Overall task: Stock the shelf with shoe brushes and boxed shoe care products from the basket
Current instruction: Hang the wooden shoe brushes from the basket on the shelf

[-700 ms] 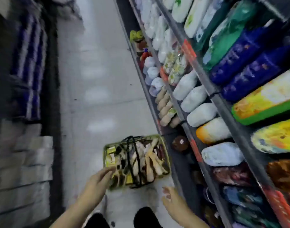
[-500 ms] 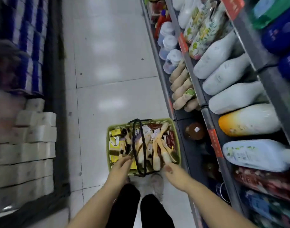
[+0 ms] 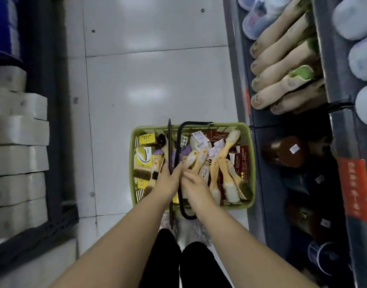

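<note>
A green basket [image 3: 220,127] stands on the floor in front of my feet, against the base of the shelf on the right. Inside lie several wooden-handled shoe brushes [image 3: 221,163] with paper tags, yellow boxes [image 3: 144,156] on the left and dark red boxes [image 3: 240,159] on the right. Two black basket handles [image 3: 169,142] lie across the contents. My left hand [image 3: 168,180] reaches in over the handles, its fingertips against a brush handle. My right hand [image 3: 194,182] lies right beside it, fingers stretched toward the brushes. Neither hand plainly grips anything.
The dark shelf unit [image 3: 340,129] runs along the right. One level holds a row of wooden brushes [image 3: 282,69]; the level below holds brown jars [image 3: 290,150]. Wrapped white packs [image 3: 18,142] are stacked on the left. Pale floor tiles [image 3: 153,80] lie beyond the basket.
My view has tipped down and closer to the basket. Both hands have moved forward from the basket's near rim into its middle, close together over the handles and brushes.
</note>
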Tool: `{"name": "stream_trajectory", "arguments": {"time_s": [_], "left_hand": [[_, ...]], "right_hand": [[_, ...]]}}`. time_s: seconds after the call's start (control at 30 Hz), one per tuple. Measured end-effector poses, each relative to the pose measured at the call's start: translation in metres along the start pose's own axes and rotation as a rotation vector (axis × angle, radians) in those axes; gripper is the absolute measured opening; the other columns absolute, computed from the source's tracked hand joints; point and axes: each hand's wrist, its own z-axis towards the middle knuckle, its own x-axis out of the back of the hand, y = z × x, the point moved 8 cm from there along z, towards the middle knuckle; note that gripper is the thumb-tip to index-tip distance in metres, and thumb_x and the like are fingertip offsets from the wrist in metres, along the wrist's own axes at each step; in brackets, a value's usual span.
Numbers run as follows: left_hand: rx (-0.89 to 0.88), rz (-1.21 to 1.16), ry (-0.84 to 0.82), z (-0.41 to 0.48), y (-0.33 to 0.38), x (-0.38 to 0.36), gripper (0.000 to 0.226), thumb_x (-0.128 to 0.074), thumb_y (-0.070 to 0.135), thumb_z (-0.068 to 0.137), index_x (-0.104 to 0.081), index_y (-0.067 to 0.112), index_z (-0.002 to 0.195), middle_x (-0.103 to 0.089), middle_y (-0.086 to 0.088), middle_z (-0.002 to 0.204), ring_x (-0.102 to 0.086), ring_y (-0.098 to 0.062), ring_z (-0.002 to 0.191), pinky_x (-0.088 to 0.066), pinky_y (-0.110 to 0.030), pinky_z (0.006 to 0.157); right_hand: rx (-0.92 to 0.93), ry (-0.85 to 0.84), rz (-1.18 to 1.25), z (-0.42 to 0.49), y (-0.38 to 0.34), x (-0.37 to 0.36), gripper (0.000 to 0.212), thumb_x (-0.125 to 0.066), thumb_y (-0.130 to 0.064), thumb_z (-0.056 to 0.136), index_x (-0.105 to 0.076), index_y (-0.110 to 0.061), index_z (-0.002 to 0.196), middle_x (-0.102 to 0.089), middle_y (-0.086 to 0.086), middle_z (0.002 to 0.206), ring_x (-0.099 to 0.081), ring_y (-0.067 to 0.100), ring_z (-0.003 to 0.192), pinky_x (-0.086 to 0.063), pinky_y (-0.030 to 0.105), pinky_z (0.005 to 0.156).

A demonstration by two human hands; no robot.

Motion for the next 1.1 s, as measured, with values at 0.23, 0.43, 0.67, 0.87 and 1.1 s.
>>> {"name": "stream_trajectory", "arguments": {"time_s": [0.23,0.43,0.67,0.87,1.1], "left_hand": [[-0.108,-0.003,0.186,-0.003,-0.011,0.038,0.019,-0.038,0.014,0.098,-0.053,0.008,0.108,-0.059,-0.003,0.08,-0.059,-0.018,0.074,-0.05,-0.025,0.069],[0.003,0.081,0.07,-0.021,0.001,0.035,0.021,-0.035,0.021,0.1,-0.052,0.008,0.102,-0.054,-0.003,0.076,-0.048,-0.014,0.065,-0.038,-0.02,0.052],[0.006,0.194,0.121,-0.057,0.045,0.058,0.031,-0.034,0.019,0.1,-0.052,-0.006,0.106,-0.058,-0.024,0.091,-0.056,-0.037,0.084,-0.046,-0.043,0.078],[-0.244,0.139,0.162,-0.153,0.153,0.12,0.027,-0.035,0.028,0.1,-0.049,0.012,0.084,-0.049,-0.004,0.072,-0.045,-0.024,0.068,-0.035,-0.034,0.063],[-0.416,-0.077,0.129,-0.237,0.291,0.136,0.026,-0.038,0.032,0.098,-0.044,0.032,0.072,-0.048,0.007,0.069,-0.046,-0.009,0.059,-0.041,-0.032,0.059]], "right_hand": [[-0.132,-0.019,-0.015,0.019,0.004,-0.018,0.041,-0.05,-0.024,0.095,-0.042,-0.015,0.134,-0.052,-0.001,0.131,-0.052,0.016,0.113,-0.04,0.032,0.1],[-0.21,0.007,-0.064,0.003,-0.016,0.017,0.041,-0.043,-0.036,0.097,-0.044,-0.017,0.133,-0.055,0.005,0.118,-0.053,0.027,0.113,-0.043,0.039,0.094],[-0.097,0.094,-0.085,-0.057,-0.065,0.082,0.048,-0.029,-0.041,0.1,-0.052,-0.008,0.127,-0.054,0.002,0.089,-0.05,0.015,0.081,-0.04,0.028,0.074],[0.044,0.062,0.115,-0.153,-0.179,0.078,0.035,-0.032,-0.038,0.101,-0.049,-0.026,0.072,-0.044,-0.013,0.041,-0.034,-0.001,0.033,-0.027,0.016,0.037],[0.239,0.029,0.093,-0.233,-0.316,0.085,0.03,-0.033,-0.039,0.1,-0.045,-0.032,0.074,-0.048,-0.017,0.042,-0.043,-0.004,0.033,-0.032,0.01,0.035]]}}
